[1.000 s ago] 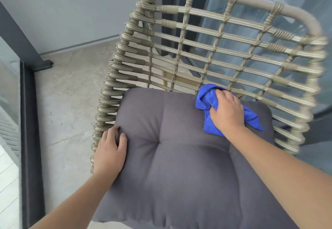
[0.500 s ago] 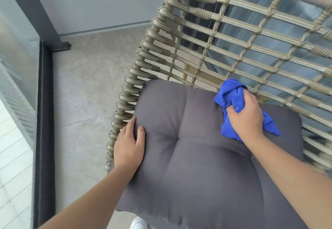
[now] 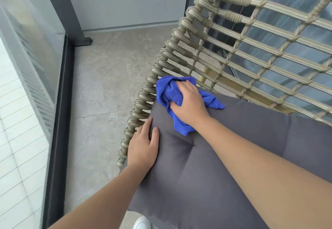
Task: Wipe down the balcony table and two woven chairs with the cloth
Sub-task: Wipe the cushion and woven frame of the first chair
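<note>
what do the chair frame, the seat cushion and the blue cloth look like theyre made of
Chair frame: beige cord or synthetic wicker, matte, wound round a tubular frame; the striped strands and knotted wraps suggest it.
Seat cushion: grey woven fabric, matte, padded, with a tufted dimple and seams.
Blue cloth: soft, fuzzy, probably microfibre; it bunches in loose folds under the right hand.

Home balcony: glass railing [image 3: 36,52], woven chair [image 3: 224,49].

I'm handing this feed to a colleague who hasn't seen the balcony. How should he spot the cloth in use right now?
Find the beige woven rope chair with the dark grey tufted seat cushion. At the cushion's far left corner, beside the woven side, the right hand grips a bunched bright blue microfibre cloth, while the left hand rests flat on the cushion's edge. The cloth is the only vivid blue thing among greys and beiges.
</note>
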